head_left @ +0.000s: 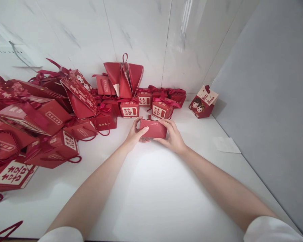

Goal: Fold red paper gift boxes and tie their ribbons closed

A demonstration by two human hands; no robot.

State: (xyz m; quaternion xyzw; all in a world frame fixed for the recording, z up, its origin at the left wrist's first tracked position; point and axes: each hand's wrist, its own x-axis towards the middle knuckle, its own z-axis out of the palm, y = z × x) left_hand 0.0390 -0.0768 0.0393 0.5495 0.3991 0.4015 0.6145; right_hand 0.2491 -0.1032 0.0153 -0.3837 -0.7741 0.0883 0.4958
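Both arms reach forward over a white desk (151,188) toward its far edge, where a small red box (153,129) sits between the hands. The left hand (135,133) grips the box's left end with the thumb along its front, and the right hand (172,135) cups its right end, fingers over the top corner. Just behind the box, a row of red ribboned gift boxes (143,102) lines the marble wall (141,37). A heap of red gift bags (35,117) crowds the desk's left edge. One cartoon-printed box (203,102) stands apart near the far right corner, and a white paper slip (226,145) lies by the right edge.
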